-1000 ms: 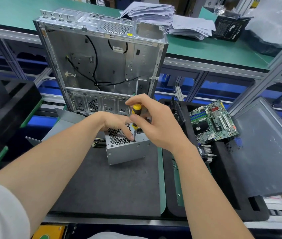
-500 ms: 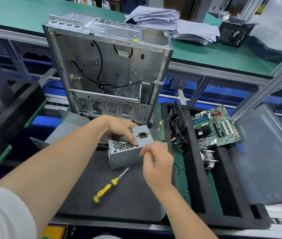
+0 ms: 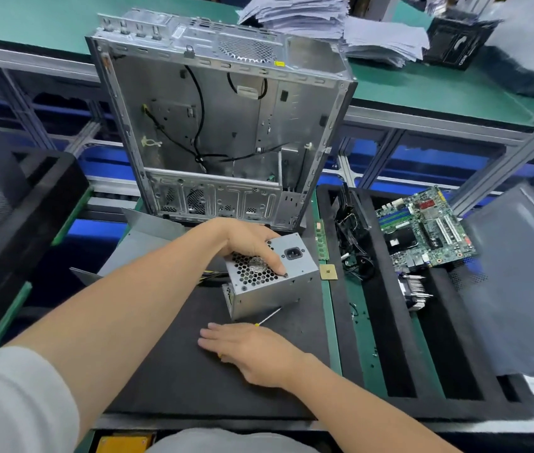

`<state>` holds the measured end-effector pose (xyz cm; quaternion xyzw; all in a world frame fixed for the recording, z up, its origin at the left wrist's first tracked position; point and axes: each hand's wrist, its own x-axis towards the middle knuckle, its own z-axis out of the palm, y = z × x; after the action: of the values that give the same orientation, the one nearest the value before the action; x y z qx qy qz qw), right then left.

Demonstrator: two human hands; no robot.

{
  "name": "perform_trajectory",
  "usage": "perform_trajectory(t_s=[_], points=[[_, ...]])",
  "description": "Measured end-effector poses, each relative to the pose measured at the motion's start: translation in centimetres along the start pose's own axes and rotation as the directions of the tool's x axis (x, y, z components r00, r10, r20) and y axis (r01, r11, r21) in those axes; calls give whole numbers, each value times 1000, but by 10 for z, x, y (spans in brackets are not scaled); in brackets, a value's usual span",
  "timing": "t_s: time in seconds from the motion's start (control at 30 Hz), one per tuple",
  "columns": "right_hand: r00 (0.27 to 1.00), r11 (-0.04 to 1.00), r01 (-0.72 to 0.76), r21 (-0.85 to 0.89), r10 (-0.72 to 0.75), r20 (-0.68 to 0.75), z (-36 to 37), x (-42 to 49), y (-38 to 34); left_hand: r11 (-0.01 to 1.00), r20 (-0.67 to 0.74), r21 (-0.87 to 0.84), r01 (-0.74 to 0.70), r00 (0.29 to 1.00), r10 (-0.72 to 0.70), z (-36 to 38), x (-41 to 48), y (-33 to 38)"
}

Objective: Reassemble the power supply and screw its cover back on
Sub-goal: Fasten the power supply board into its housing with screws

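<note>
Lowered since a moment before, the right hand (image 3: 252, 351) lay flat, fingers straight, over the yellow-handled screwdriver (image 3: 269, 316) on the black worktop mat (image 3: 161, 371). The left hand (image 3: 252, 243) clasped the grey metal power supply (image 3: 272, 289), just before the open steel computer case (image 3: 219, 125); a green motherboard (image 3: 422, 227) sat to the right.

A green-topped surface (image 3: 46, 18) runs across the far side. It carries untidy stacks of paper (image 3: 324, 21) and, at far right, a black box (image 3: 455, 44). Grey aluminium framing (image 3: 422, 120) edges it, with blue panels (image 3: 438, 158) beneath. Nearer, a dark mat (image 3: 167, 371) covers the work surface, with a black foam tray (image 3: 383, 322) just to its right.
</note>
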<state>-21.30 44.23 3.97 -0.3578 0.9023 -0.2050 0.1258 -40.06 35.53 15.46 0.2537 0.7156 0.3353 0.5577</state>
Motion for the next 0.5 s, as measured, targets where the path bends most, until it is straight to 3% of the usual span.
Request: perform_trajectory(t_s=[0.17, 0.3, 0.4, 0.5], points=[[1000, 1000, 12, -7, -12, 13, -14, 2, 1, 1000, -2, -17, -4, 1000, 4, 2, -1, -1], [1000, 983, 25, -180, -24, 5, -31, 4, -13, 1000, -5, -14, -9, 1000, 9, 3, -2, -1], [986, 971, 17, -238, -56, -158, -61, 2, -26, 999, -12, -1, -34, 999, 34, 5, -3, -1], [944, 998, -53, -44, 36, -328, -105, -6, -39, 997, -20, 44, -65, 998, 66, 5, -5, 1]])
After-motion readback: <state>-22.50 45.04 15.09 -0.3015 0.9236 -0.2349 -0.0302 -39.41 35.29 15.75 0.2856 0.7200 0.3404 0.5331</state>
